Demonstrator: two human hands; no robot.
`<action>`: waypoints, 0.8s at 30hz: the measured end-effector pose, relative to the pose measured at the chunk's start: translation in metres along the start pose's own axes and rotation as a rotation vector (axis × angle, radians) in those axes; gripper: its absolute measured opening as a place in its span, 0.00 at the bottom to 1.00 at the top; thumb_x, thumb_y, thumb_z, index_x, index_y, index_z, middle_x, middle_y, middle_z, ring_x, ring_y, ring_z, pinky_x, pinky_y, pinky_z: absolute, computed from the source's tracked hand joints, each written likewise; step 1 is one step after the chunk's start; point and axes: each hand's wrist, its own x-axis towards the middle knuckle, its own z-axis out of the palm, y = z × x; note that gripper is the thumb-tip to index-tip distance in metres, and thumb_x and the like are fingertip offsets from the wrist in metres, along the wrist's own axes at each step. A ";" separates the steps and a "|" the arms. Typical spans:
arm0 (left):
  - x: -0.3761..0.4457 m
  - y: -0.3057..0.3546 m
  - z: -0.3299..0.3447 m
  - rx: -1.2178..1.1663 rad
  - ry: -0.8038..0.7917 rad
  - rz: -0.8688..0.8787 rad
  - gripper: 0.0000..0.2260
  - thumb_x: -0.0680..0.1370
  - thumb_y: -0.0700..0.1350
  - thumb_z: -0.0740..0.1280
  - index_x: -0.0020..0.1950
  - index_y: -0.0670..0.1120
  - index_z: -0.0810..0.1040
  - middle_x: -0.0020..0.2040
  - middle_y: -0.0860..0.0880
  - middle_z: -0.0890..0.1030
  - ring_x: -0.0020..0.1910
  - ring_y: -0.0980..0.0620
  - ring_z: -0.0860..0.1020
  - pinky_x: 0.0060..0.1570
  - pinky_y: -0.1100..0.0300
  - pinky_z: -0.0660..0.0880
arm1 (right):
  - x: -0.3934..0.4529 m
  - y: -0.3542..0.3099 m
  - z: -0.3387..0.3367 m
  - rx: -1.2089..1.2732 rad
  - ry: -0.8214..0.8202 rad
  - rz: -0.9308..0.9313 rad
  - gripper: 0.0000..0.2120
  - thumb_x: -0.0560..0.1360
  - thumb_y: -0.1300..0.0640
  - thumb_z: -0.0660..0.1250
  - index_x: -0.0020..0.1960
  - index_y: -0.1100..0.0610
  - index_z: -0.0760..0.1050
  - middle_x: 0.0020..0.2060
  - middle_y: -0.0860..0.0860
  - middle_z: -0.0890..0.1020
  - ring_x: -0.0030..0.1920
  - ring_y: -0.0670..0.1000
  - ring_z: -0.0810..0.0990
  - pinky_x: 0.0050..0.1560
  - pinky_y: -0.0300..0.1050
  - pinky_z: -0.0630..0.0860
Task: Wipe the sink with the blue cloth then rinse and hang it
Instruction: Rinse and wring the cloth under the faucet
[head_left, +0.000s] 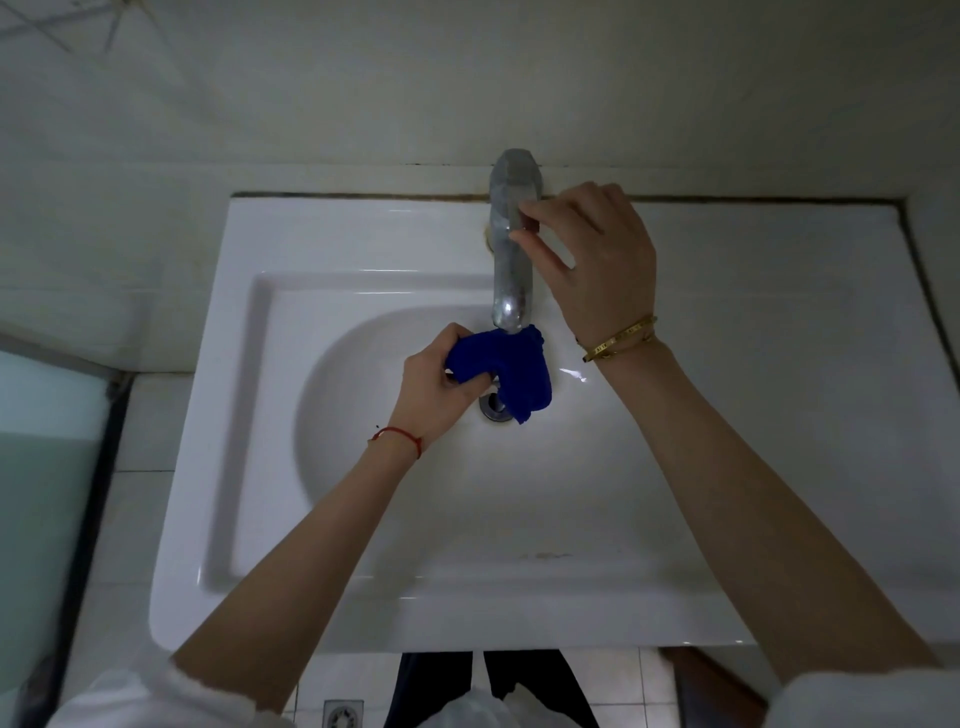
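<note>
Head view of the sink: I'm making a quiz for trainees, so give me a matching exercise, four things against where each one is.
Things:
1. blue cloth
2. right hand
3. red string
4. gold bangles

Places:
A. on the right wrist
B. at the tap's handle, fingers touching it
C. bunched in the left hand, under the spout, over the drain
D. on the left wrist

Pairs: 1-C, 2-B, 3-D, 4-A
</note>
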 end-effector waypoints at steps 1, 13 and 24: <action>0.000 0.001 0.000 -0.010 0.002 -0.004 0.15 0.72 0.34 0.73 0.55 0.45 0.75 0.47 0.52 0.81 0.46 0.58 0.79 0.44 0.71 0.76 | 0.001 -0.001 0.000 0.010 0.000 0.014 0.10 0.74 0.52 0.71 0.47 0.59 0.82 0.40 0.55 0.80 0.40 0.55 0.78 0.44 0.41 0.72; 0.003 -0.011 0.006 -0.247 -0.067 -0.181 0.14 0.70 0.39 0.71 0.54 0.44 0.76 0.47 0.49 0.82 0.46 0.50 0.80 0.45 0.58 0.79 | -0.093 -0.013 0.017 0.442 -0.309 1.046 0.20 0.78 0.42 0.60 0.64 0.52 0.72 0.56 0.48 0.77 0.53 0.49 0.76 0.56 0.50 0.75; 0.021 -0.016 0.020 -0.708 0.048 -0.516 0.19 0.73 0.50 0.74 0.57 0.42 0.77 0.58 0.39 0.81 0.54 0.44 0.81 0.50 0.49 0.81 | -0.123 -0.043 0.065 0.782 -0.407 1.237 0.12 0.77 0.41 0.63 0.52 0.49 0.72 0.43 0.46 0.81 0.42 0.44 0.81 0.39 0.37 0.77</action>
